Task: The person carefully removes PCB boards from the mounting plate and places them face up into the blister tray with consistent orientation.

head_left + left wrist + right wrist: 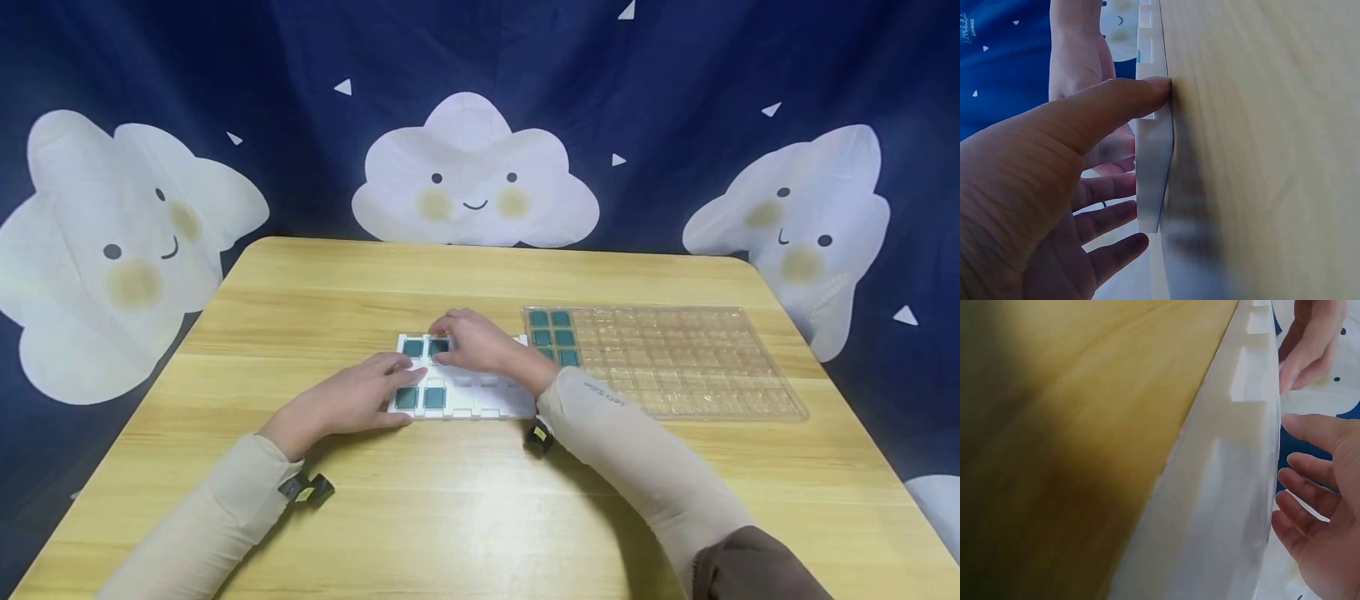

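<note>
- Navy curtain (480, 50) fills the whole backdrop beyond the white tray (483, 400), pale printed clouds (472, 154) and all.
- Wooden table (420, 533) under it now, its bare grain stretching out on the near side of the white tray.
- Transparent tray (690, 358), gridded and wide, lying flat just right of the white tray; that closeness probably keeps the right arm's reach short.
- And the white tray itself, flat on the wood, long side towards the person, so both hands can get at it.
- Left hand (356, 392) at the white tray's left end: thumb against the near wall, the other fingers spread and nearly straight over the top, not wrapped round anything. Steadying it, by the look of things!
- Right hand (480, 342) comes across the white tray from its right, thumb and fingers bent and parted about a square near its far edge; whether they pinch it, I cannot tell.
- Small green squares (434, 397) now: four in the white tray's left part, in two rows, while more green chips (562, 337) fill columns just right of it, in the transparent tray's nearest side.
</note>
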### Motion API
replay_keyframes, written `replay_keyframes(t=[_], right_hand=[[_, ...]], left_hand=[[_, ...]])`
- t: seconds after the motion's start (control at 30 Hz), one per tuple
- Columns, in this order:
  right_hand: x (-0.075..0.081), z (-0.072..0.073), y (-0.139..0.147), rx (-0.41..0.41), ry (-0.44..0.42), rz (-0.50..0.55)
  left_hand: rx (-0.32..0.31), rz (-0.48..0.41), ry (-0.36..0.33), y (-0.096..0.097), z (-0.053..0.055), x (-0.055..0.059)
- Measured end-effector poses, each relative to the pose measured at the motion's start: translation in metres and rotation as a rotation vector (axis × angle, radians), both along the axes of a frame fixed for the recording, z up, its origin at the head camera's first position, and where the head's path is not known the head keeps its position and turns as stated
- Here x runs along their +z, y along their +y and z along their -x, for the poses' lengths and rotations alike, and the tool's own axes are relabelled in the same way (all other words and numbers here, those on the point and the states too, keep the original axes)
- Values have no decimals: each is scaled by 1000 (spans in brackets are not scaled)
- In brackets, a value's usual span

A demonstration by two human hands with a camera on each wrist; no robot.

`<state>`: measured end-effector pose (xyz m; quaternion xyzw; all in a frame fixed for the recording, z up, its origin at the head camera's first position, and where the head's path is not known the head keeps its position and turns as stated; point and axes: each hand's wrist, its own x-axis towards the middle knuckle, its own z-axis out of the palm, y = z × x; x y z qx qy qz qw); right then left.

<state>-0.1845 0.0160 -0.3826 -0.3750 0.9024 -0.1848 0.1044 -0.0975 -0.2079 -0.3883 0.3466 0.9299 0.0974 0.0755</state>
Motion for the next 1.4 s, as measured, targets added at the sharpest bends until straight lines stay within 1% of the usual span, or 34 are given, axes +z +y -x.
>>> replay_keyframes(t=[0.23, 0.77, 1.17, 1.4], right_hand=[[-5, 1, -2, -14, 8, -40], [-7, 3, -5, -19, 14, -35], [-6, 0, -5, -15, 74, -38], [-4, 0, -3, -1, 87, -33]], left_hand=[[1, -3, -2, 1, 0, -1], [-1, -10, 2, 1, -1, 0], [-9, -8, 15, 0, 0, 0], [-10, -9, 13, 0, 0, -1]])
